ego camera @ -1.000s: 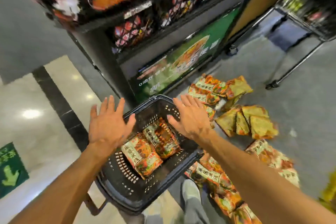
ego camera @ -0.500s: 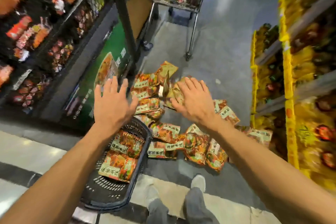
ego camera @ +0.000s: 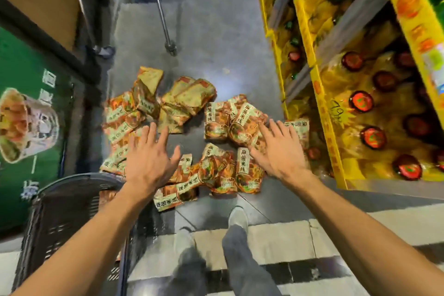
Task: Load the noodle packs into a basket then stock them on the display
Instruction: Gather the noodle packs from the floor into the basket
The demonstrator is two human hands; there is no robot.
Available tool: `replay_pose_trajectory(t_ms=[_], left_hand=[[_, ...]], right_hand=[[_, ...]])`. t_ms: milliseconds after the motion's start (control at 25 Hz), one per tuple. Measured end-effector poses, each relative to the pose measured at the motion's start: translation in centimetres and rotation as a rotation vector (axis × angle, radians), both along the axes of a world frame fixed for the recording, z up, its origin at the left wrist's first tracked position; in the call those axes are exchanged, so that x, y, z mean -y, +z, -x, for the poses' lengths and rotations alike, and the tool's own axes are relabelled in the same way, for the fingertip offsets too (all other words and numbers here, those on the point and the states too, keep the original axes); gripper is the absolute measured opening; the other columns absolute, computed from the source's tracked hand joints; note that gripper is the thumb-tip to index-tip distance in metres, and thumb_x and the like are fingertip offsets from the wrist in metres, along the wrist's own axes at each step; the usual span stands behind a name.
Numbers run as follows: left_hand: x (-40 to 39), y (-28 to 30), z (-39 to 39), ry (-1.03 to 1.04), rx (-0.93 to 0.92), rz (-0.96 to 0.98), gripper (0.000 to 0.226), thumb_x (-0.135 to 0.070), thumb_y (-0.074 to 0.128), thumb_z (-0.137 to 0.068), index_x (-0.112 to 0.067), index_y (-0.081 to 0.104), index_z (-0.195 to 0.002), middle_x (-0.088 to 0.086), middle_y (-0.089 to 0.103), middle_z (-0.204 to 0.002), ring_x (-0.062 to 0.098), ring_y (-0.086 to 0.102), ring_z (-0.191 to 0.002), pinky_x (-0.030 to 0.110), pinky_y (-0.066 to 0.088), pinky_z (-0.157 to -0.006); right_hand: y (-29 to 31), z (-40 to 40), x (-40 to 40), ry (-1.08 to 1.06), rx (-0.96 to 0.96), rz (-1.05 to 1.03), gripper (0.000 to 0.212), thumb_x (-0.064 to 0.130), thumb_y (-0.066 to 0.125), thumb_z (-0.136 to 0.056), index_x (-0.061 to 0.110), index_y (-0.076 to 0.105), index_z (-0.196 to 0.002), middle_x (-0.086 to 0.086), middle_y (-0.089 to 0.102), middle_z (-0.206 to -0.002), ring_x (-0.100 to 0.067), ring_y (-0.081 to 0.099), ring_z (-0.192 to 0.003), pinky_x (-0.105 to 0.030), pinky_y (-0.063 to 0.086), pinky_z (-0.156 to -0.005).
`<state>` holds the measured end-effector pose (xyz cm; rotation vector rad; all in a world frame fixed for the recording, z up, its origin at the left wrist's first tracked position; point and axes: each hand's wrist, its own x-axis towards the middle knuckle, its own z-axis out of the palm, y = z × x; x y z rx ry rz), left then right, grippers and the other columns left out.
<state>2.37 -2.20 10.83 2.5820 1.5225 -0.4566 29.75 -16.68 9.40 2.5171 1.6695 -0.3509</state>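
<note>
**A:** Grey aisle floor (ego camera: 216,38), head view, looking down. Surroundings?

**B:** Green display panel (ego camera: 28,127) with a food picture at far left. Yellow shelving (ego camera: 322,108) at right, stocked with bottles with red or dark caps. Metal legs of a cart (ego camera: 161,12) at the top. Near the bottom the floor turns to pale tiles with dark bands; one shoe (ego camera: 237,217) and a grey trouser leg (ego camera: 242,259) stand there.

**A:** Noodle packs?

**B:** Noodle packs (ego camera: 223,122) lie scattered in a loose heap on the floor between panel and shelving, orange and yellow wrappers, some overlapping, several turned with the plainer tan side up. Black basket (ego camera: 60,214) sits at lower left, just beside the heap; its rim is partly hidden under the left forearm. An orange patch shows inside near the rim, too hidden to identify.

**A:** Left hand?

**B:** Left hand (ego camera: 150,158) is palm down, fingers straight and fanned apart, thumb out to the right. It holds nothing. It hangs over the left part of the heap; contact with the packs underneath cannot be told.

**A:** Right hand?

**B:** Right hand (ego camera: 278,151) is likewise palm down, fingers spread and extended, nothing gripped. Its fingertips (ego camera: 262,131) overlap the packs at the right of the heap; touching or just above, cannot tell. Both forearms are bare and reach in from the bottom corners.
</note>
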Motion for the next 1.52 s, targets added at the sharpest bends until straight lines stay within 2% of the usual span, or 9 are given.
replay_pose_trajectory(t_ms=[160,480,800,1040,1160,1240,1320,1400,1520], left_hand=[[1.6,-6.4,-4.2,-0.077,-0.055,0.071,0.081,-0.066,0.015,-0.093,-0.020,0.029,-0.158,0.012,0.027,-0.165,0.029,0.025,-0.152,0.054,0.018,-0.123],[0.4,-22.4,-10.1,-0.213,-0.144,0.179,0.077,-0.066,0.018,-0.098,-0.023,0.013,-0.162,0.009,0.012,-0.169,0.025,0.010,-0.156,0.053,0.009,-0.125],[-4.4,-37.5,-18.3,-0.280,-0.042,0.174,0.079,-0.068,0.019,-0.097,-0.024,0.011,-0.161,0.010,0.013,-0.169,0.027,0.012,-0.155,0.055,0.013,-0.124],[-7.8,-50.9,-23.9,-0.265,0.110,0.294,0.093,-0.080,0.016,-0.091,-0.021,0.003,-0.162,0.006,0.005,-0.170,0.027,0.007,-0.156,0.054,0.010,-0.124],[-10.0,-59.0,-27.7,-0.103,0.230,0.473,0.106,-0.091,0.031,-0.079,-0.019,0.022,-0.155,0.013,0.035,-0.160,0.037,0.036,-0.145,0.055,0.025,-0.121],[-10.5,-63.2,-29.3,0.073,0.395,0.651,0.101,-0.084,0.061,-0.069,-0.019,0.034,-0.142,0.012,0.059,-0.136,0.036,0.056,-0.122,0.054,0.042,-0.110],[-10.6,-63.6,-29.9,0.177,0.501,0.722,0.086,-0.047,0.089,-0.069,-0.015,0.044,-0.135,0.004,0.065,-0.122,0.026,0.061,-0.112,0.044,0.047,-0.107],[-10.3,-64.2,-30.0,0.237,0.547,0.805,0.057,-0.021,0.092,-0.069,-0.013,0.060,-0.115,-0.005,0.069,-0.101,0.016,0.066,-0.096,0.033,0.051,-0.096],[-9.3,-63.6,-29.3,0.388,0.647,0.923,0.044,-0.015,0.091,-0.065,-0.015,0.069,-0.103,-0.003,0.073,-0.093,0.016,0.072,-0.087,0.029,0.057,-0.073]], right_hand=[[-6.5,-3.7,4.3,-0.125,-0.016,0.120,0.076,0.068,0.039,-0.091,0.019,0.048,-0.148,-0.014,0.045,-0.156,-0.034,0.037,-0.146,-0.051,0.022,-0.123],[-21.2,-6.2,8.0,-0.302,-0.019,0.191,0.078,0.070,0.037,-0.090,0.017,0.052,-0.146,-0.016,0.048,-0.153,-0.035,0.042,-0.143,-0.053,0.028,-0.121],[-36.7,-6.3,7.1,-0.431,-0.189,0.273,0.083,0.071,0.030,-0.094,0.020,0.025,-0.159,-0.010,0.024,-0.167,-0.029,0.019,-0.155,-0.045,0.014,-0.127],[-50.5,-5.6,8.6,-0.645,-0.362,0.261,0.110,0.089,0.020,-0.081,0.015,0.007,-0.162,-0.008,0.009,-0.170,-0.027,0.013,-0.156,-0.042,0.014,-0.126],[-58.3,-4.6,9.4,-0.862,-0.532,0.226,0.125,0.092,0.045,-0.073,0.016,-0.001,-0.160,-0.015,0.015,-0.167,-0.036,0.026,-0.151,-0.051,0.029,-0.121],[-62.0,-3.4,10.2,-1.028,-0.635,0.097,0.126,0.087,0.066,-0.064,0.023,0.006,-0.155,-0.016,0.041,-0.154,-0.039,0.046,-0.137,-0.053,0.042,-0.112],[-63.3,-3.2,10.2,-1.137,-0.731,-0.035,0.112,0.078,0.079,-0.059,0.024,0.030,-0.144,-0.001,0.062,-0.132,-0.029,0.060,-0.123,-0.049,0.049,-0.105],[-64.7,-3.1,10.7,-1.228,-0.895,-0.141,0.085,0.070,0.087,-0.054,0.032,0.055,-0.124,0.017,0.070,-0.111,-0.011,0.068,-0.106,-0.041,0.054,-0.100],[-64.7,-3.7,11.0,-1.290,-1.178,-0.216,0.044,0.038,0.091,-0.065,0.029,0.069,-0.102,0.015,0.077,-0.083,-0.004,0.075,-0.079,-0.023,0.060,-0.075]])
